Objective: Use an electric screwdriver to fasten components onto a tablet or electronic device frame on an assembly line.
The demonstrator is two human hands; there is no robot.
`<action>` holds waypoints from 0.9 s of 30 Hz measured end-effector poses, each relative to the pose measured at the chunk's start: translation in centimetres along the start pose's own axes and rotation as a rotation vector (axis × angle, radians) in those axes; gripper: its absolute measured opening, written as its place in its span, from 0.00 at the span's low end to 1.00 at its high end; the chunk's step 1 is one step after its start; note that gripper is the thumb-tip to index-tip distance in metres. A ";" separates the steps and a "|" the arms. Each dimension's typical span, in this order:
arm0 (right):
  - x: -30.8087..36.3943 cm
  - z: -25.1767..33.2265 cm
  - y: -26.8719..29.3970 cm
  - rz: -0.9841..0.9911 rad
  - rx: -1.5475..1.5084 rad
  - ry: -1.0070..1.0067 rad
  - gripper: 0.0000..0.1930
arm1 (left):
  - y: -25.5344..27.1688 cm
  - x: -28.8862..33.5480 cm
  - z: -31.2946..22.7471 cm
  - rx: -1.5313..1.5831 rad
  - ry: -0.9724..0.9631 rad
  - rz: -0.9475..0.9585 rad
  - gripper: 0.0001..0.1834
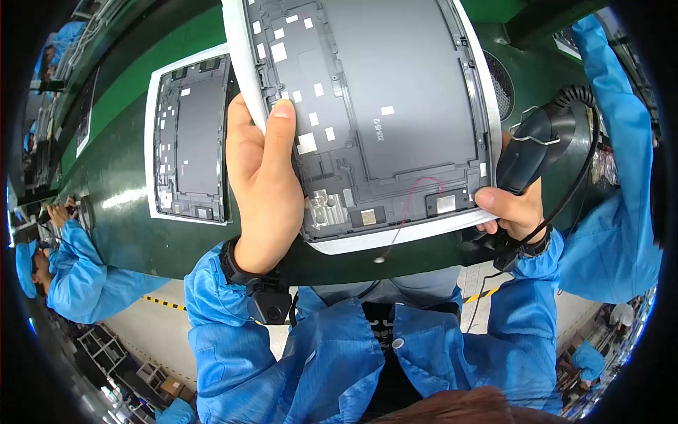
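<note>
A dark grey tablet back housing (417, 85) in a white protective sleeve is held up before me, its inner side facing me. Small white pads dot its left part, and a silvery metal plate (326, 210) lies in its lower left corner. From near the lower right, a thin red wire (407, 212) hangs over the bottom edge, with a small round component (380, 259) at its end. My left hand (265, 169) is closed on the left edge, thumb on top. My right hand (519, 208) grips the lower right corner, its thumb on the rim and its other fingers partly hidden.
A similar housing (194, 134) lies on the green table (116, 212) to the left. A black handheld device with a coiled cable (533, 145) sits in a wire holder at right, close to my right hand. Co-workers in blue (92, 265) (618, 177) are on both sides.
</note>
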State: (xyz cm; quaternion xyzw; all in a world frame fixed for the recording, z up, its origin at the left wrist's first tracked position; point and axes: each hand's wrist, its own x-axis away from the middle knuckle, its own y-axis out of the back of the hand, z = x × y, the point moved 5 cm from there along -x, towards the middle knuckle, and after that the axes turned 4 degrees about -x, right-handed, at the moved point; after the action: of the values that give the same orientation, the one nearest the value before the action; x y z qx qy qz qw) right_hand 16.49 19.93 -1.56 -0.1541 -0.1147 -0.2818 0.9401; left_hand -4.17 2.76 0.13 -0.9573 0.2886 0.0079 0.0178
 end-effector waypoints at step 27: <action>-3.8 -1.2 -1.5 0.236 -0.372 -0.114 0.19 | 41.6 -35.0 5.1 -1.008 0.147 -0.311 0.30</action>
State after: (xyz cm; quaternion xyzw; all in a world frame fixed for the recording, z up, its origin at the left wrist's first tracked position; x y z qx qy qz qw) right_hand 12.69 20.22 -3.45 -0.3526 -0.0949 -0.1768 0.9140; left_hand -56.37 -12.31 -5.31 -0.8766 0.1040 0.0757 -0.4637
